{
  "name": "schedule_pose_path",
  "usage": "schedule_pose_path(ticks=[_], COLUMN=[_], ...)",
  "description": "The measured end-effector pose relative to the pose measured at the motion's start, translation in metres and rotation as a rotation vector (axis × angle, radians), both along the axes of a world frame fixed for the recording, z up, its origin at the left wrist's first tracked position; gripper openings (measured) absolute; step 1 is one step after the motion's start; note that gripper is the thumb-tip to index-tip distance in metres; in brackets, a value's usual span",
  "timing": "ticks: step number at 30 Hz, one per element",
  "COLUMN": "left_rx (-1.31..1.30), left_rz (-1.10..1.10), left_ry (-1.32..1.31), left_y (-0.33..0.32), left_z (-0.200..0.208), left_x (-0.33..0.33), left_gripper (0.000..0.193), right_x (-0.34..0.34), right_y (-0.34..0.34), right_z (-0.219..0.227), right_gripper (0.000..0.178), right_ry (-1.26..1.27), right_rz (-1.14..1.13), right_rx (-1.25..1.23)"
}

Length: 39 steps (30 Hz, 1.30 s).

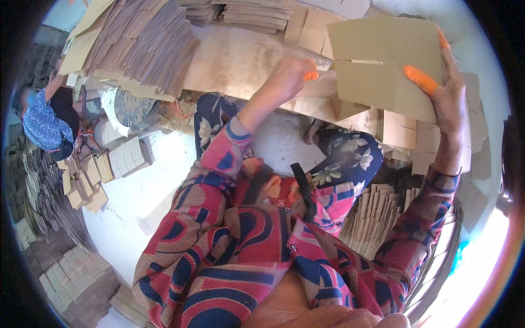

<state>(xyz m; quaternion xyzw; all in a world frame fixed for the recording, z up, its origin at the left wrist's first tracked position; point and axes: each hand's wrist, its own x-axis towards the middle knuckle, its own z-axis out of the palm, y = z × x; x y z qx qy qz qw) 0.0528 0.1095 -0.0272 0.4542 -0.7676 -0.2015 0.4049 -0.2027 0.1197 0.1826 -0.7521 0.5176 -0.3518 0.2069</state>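
While the person sits over a low worktop, each line below takes one part of the scene.

Right hand (451, 101): it holds a flat cardboard blank (383, 63) by its right edge, thumb on the near face, fingers spread behind; orange rubber fingertip covers (420, 79) sit on thumb and forefinger.

Left hand (287, 76): curled with fingers pressed together on the worktop (240, 60), just beside the blank's left edge, with an orange cover on one finger; whether it pinches anything cannot be told.

Blank: raised above the worktop, tilted toward the camera, with a slit cut in from the left.

Doing it well: as a judgement, a steady grip at the edge keeps the sheet from buckling along the slit.

Materials: matte brown board, thin and stiff, square-cut; the worktop is worn and pale.

Surroundings: a fanned stack of flat sheets (142, 44) lies upper left, and another bundle (377, 213) stands by the right knee.

Other person: someone in blue (44, 123) sits at far left among small cardboard pieces.
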Motion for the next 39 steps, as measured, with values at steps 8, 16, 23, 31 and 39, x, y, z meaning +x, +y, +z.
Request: schedule_pose_path(ticks=[8, 16, 23, 31, 39], left_rx=[0.003, -0.024, 0.014, 0.055, 0.013], left_rz=[0.037, 0.045, 0.088, 0.094, 0.061], left_ry=[-0.044, -0.002, -0.025, 0.069, 0.005], left_y=[0.000, 0.001, -0.003, 0.000, -0.005], left_z=[0.008, 0.009, 0.008, 0.005, 0.003], left_x=[-0.002, -0.006, -0.007, -0.003, -0.014], left_gripper=[0.008, 0.009, 0.011, 0.013, 0.016], right_x=[0.011, 0.022, 0.041, 0.042, 0.055], right_y=[-0.033, -0.049, -0.064, -0.070, -0.057], right_z=[-0.034, -0.036, -0.048, -0.042, -0.131], right_gripper=[0.079, 0.077, 0.073, 0.074, 0.088], right_ry=[0.036, 0.117, 0.223, 0.243, 0.387], right_rz=[0.223, 0.300, 0.312, 0.362, 0.357], right_rx=[-0.034, 0.015, 0.050, 0.029, 0.154])
